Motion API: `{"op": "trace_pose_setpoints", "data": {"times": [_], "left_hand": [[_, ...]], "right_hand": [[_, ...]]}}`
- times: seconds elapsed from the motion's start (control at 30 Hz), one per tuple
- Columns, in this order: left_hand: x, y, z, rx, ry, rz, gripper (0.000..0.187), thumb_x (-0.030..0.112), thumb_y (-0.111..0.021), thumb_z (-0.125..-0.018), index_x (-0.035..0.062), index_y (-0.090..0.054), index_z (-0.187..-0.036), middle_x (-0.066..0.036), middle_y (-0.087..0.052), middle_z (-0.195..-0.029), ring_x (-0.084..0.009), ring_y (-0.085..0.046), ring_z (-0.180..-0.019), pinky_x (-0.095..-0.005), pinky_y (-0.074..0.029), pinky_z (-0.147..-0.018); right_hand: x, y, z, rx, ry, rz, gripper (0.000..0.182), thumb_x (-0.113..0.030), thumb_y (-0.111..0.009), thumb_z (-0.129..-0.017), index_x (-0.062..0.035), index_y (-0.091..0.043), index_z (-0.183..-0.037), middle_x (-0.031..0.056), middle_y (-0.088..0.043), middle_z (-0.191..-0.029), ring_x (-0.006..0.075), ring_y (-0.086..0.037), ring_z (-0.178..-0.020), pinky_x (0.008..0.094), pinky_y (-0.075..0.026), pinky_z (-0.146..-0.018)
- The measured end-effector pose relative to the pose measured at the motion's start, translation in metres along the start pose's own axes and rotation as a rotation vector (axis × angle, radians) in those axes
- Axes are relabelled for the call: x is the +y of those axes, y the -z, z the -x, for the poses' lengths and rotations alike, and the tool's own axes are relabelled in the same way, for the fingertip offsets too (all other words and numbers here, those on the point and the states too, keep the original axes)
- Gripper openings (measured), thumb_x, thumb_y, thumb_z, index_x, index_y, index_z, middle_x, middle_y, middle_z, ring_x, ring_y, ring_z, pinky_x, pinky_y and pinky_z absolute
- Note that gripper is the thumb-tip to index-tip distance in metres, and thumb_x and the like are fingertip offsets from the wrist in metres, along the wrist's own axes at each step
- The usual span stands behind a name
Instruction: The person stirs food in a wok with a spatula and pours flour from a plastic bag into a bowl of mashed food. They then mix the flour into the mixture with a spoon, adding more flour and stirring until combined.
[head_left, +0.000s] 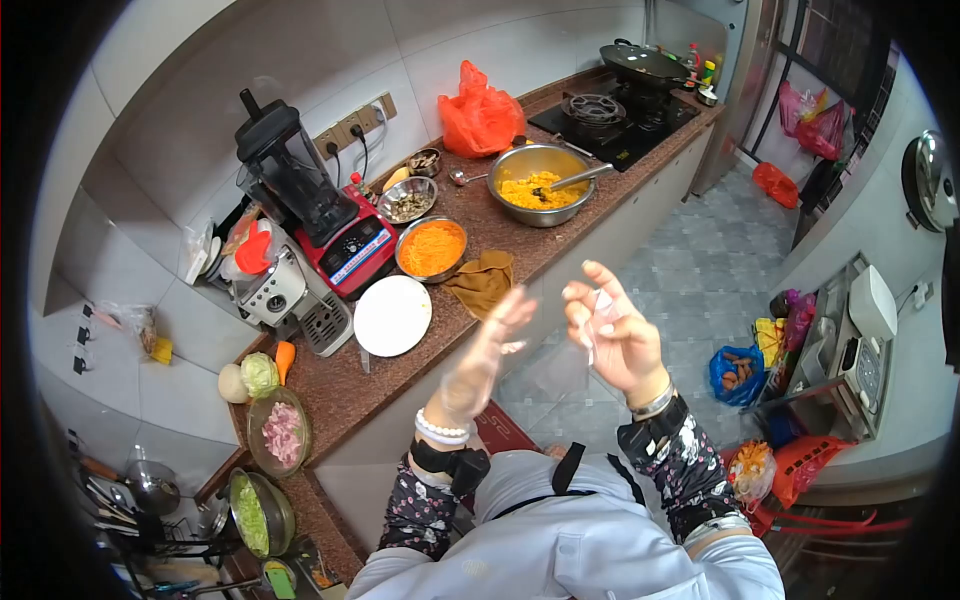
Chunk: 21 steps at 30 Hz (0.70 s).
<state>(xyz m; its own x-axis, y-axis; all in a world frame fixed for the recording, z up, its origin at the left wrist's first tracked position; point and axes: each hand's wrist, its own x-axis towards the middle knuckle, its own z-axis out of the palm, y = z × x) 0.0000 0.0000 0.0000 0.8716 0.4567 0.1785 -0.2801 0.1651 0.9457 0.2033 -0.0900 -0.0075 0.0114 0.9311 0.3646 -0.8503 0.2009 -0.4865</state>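
My left hand [490, 345] is raised in front of my body, blurred by motion, with its fingers stretched out. Thin see-through plastic seems to cover its palm and wrist. To its right, my right hand [622, 345] has its fingers curled and pinches a thin clear plastic glove [602, 308], whose lower part hangs faintly below the fingers. Nearest the left hand on the counter are a brown cloth [482, 285] and a white plate [393, 316]. Just behind them stands a bowl of shredded carrot [432, 249].
A steel bowl of yellow food [540, 190] with a spoon stands before the stove [620, 125]. A red blender [350, 250] and a coffee machine [295, 300] line the wall. Bowls of pink meat [282, 435] and chopped greens [255, 512] sit at left. A blue bag [735, 375] lies on the floor.
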Motion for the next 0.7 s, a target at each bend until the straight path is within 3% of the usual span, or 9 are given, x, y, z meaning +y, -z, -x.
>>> {"op": "trace_pose_setpoints", "data": {"times": [0.03, 0.07, 0.17, 0.2, 0.3, 0.43, 0.53, 0.63, 0.7], "left_hand": [[0.001, -0.008, -0.003, -0.065, 0.049, -0.166, 0.115, 0.064, -0.069, -0.073, 0.0098, -0.007, -0.153, -0.016, -0.025, -0.154, -0.0270, -0.018, -0.145, -0.0470, -0.019, -0.114], [-0.009, -0.015, -0.005, 0.051, -0.030, -0.309, 0.080, 0.042, -0.074, -0.080, 0.0048, -0.039, -0.142, -0.015, -0.053, -0.131, -0.0211, -0.051, -0.119, -0.0393, -0.040, -0.099], [-0.024, -0.012, -0.017, 0.079, 0.245, -0.391, 0.037, 0.025, -0.072, -0.086, 0.0017, -0.063, -0.114, -0.007, -0.067, -0.099, -0.0119, -0.059, -0.085, -0.0292, -0.048, -0.077], [-0.025, -0.020, -0.017, 0.150, 0.177, -0.248, 0.016, 0.017, -0.068, -0.089, 0.0008, -0.068, -0.092, 0.001, -0.065, -0.077, -0.0061, -0.056, -0.070, -0.0227, -0.046, -0.065], [-0.021, -0.013, -0.018, 0.134, 0.110, -0.330, 0.019, 0.020, -0.068, -0.090, 0.0018, -0.067, -0.096, -0.001, -0.066, -0.082, -0.0071, -0.058, -0.074, -0.0232, -0.047, -0.067], [-0.018, -0.017, -0.014, 0.200, 0.155, -0.247, 0.020, 0.021, -0.067, -0.091, 0.0010, -0.068, -0.092, -0.001, -0.065, -0.081, -0.0070, -0.058, -0.076, -0.0210, -0.044, -0.071], [-0.040, -0.007, -0.016, 0.258, 0.169, 0.302, 0.018, 0.015, -0.056, -0.096, 0.0011, -0.062, -0.105, -0.004, -0.066, -0.096, -0.0122, -0.062, -0.086, -0.0267, -0.050, -0.080], [-0.050, -0.014, -0.022, 0.439, 0.140, 0.652, 0.014, 0.015, -0.054, -0.098, 0.0061, -0.061, -0.104, -0.004, -0.065, -0.099, -0.0131, -0.063, -0.092, -0.0279, -0.051, -0.085], [-0.066, -0.012, -0.020, 0.575, 0.136, 0.750, 0.014, 0.016, -0.055, -0.097, 0.0059, -0.061, -0.104, -0.004, -0.066, -0.100, -0.0131, -0.063, -0.094, -0.0267, -0.050, -0.088]], "right_hand": [[-0.004, -0.002, -0.005, -0.006, 0.019, -0.052, 0.058, 0.003, -0.055, -0.078, -0.0015, -0.039, -0.134, 0.0218, -0.051, -0.123, 0.0268, -0.055, -0.108, 0.0325, -0.050, -0.081], [-0.006, -0.005, -0.007, -0.015, 0.039, -0.104, 0.056, 0.006, -0.053, -0.079, -0.0003, -0.040, -0.133, 0.0212, -0.052, -0.122, 0.0257, -0.057, -0.104, 0.0317, -0.050, -0.080], [-0.015, -0.017, -0.001, 0.178, 0.068, 0.283, 0.048, 0.004, -0.055, -0.084, 0.0019, -0.043, -0.131, 0.0213, -0.054, -0.121, 0.0237, -0.060, -0.104, 0.0312, -0.050, -0.084], [-0.017, -0.023, 0.002, 0.239, 0.098, 0.451, 0.041, 0.001, -0.056, -0.089, 0.0028, -0.044, -0.128, 0.0193, -0.056, -0.120, 0.0226, -0.060, -0.104, 0.0321, -0.052, -0.084], [-0.032, -0.014, 0.011, 0.339, 0.070, 0.764, 0.037, -0.005, -0.057, -0.093, 0.0032, -0.046, -0.127, 0.0184, -0.057, -0.120, 0.0216, -0.060, -0.107, 0.0323, -0.053, -0.084], [-0.041, -0.025, 0.028, 0.511, 0.008, 1.032, 0.058, -0.016, -0.064, -0.091, -0.0016, -0.035, -0.139, 0.0183, -0.055, -0.125, 0.0218, -0.055, -0.117, 0.0339, -0.051, -0.090], [-0.020, -0.001, 0.041, 0.604, 0.080, 0.942, 0.072, -0.030, -0.068, -0.089, -0.0048, -0.029, -0.144, 0.0153, -0.054, -0.125, 0.0209, -0.048, -0.122, 0.0385, -0.048, -0.091], [0.006, 0.021, 0.056, 0.767, 0.300, 1.266, 0.073, -0.040, -0.070, -0.086, -0.0057, -0.036, -0.141, 0.0141, -0.054, -0.127, 0.0199, -0.041, -0.127, 0.0408, -0.047, -0.091], [0.022, 0.043, 0.077, 0.745, -0.086, 0.713, 0.056, -0.035, -0.065, -0.091, -0.0062, -0.045, -0.135, 0.0136, -0.057, -0.123, 0.0190, -0.049, -0.121, 0.0406, -0.045, -0.094]]}}
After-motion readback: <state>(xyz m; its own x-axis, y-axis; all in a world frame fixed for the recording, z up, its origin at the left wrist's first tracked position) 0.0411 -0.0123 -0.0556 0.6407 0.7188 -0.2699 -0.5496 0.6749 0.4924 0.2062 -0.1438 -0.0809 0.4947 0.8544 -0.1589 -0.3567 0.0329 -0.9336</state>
